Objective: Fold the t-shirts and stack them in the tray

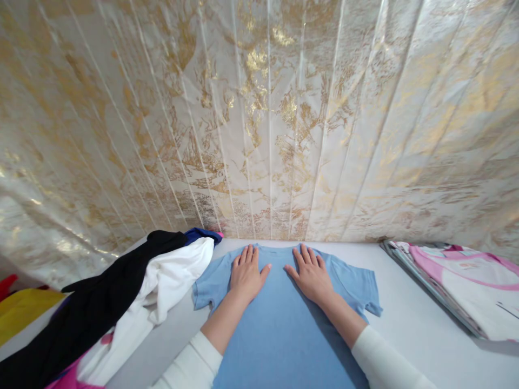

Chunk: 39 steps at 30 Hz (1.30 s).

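Note:
A light blue T-shirt lies spread on the white table, its neckline toward the back and its short sleeves out to either side. On its left shoulder area rests my left hand, palm down with the thumb held away from the fingers. My right hand lies flat on the opposite shoulder, fingers slightly spread and pointing to the back. Neither hand grips the cloth. The shirt's lower part runs out of view at the bottom edge.
To the left, a loose heap holds a black garment and a white one, with a yellow cloth beyond. Folded clothes are stacked at the right on the white table. A gold-patterned sheet hangs behind.

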Each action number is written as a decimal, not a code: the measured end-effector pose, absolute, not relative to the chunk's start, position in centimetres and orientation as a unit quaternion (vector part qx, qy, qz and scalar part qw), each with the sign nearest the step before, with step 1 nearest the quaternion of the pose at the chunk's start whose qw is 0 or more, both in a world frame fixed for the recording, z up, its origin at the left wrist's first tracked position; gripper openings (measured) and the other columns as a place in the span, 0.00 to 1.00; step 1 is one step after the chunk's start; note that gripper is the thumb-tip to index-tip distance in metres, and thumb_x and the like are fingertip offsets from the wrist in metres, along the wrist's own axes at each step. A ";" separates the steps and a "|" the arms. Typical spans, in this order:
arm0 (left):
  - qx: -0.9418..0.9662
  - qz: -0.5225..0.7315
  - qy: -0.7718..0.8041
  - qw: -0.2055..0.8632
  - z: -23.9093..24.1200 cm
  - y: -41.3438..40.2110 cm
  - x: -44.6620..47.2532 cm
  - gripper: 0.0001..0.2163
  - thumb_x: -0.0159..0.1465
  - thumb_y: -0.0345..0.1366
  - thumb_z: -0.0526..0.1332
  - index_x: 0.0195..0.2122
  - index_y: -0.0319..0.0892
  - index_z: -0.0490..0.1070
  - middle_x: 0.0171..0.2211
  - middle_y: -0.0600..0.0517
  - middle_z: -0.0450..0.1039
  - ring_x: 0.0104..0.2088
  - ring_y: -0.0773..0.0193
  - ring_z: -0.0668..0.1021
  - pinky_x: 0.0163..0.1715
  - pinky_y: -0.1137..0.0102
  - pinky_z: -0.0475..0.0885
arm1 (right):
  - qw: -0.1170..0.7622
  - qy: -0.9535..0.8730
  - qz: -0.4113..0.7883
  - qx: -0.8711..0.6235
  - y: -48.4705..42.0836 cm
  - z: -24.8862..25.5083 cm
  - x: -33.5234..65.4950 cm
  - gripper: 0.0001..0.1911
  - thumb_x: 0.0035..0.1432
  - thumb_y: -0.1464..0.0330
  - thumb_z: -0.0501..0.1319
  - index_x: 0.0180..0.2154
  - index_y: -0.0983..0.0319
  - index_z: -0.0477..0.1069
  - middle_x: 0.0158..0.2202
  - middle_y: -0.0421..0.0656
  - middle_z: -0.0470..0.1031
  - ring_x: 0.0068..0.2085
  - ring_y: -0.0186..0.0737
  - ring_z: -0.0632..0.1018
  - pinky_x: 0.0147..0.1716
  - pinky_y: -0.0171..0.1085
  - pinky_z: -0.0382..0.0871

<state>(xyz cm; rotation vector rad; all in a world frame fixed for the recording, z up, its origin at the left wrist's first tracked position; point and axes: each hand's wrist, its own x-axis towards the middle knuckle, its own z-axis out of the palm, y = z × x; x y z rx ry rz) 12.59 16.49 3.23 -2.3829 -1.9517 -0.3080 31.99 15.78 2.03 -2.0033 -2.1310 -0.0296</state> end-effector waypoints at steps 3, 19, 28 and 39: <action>-0.780 -0.101 -0.617 0.013 4.2 15.7 12.2 0.26 0.71 0.43 0.46 0.64 0.31 0.55 0.65 0.37 0.53 0.66 0.52 0.57 0.61 0.57 0.56 | 0.125 -0.732 0.000 -0.670 15.1 2.5 32.5 0.33 0.67 0.55 0.45 0.66 0.68 0.51 0.68 0.54 0.48 0.68 0.49 0.53 0.63 0.50 0.47; -0.828 -0.093 -0.552 0.023 4.2 7.9 6.7 0.26 0.71 0.45 0.48 0.65 0.35 0.54 0.67 0.42 0.50 0.66 0.55 0.55 0.63 0.56 0.56 | 0.089 -0.754 -0.048 -0.649 5.7 1.5 36.3 0.38 0.63 0.46 0.45 0.64 0.64 0.56 0.67 0.48 0.52 0.67 0.50 0.55 0.63 0.52 0.53; -0.842 -0.103 -0.529 0.032 2.0 1.8 2.5 0.28 0.70 0.52 0.46 0.67 0.43 0.51 0.67 0.46 0.49 0.66 0.55 0.56 0.62 0.58 0.56 | 0.127 -0.766 -0.075 -0.626 3.4 -0.7 39.8 0.40 0.62 0.43 0.44 0.64 0.62 0.57 0.67 0.48 0.54 0.66 0.49 0.58 0.63 0.52 0.52; -0.709 -0.191 -0.679 0.009 3.3 1.6 2.8 0.15 0.62 0.30 0.55 0.51 0.38 0.64 0.46 0.42 0.72 0.48 0.52 0.74 0.48 0.58 0.67 | 0.157 -0.774 0.029 -0.612 3.9 2.5 35.7 0.31 0.62 0.56 0.51 0.62 0.65 0.61 0.63 0.52 0.62 0.66 0.53 0.57 0.62 0.54 0.54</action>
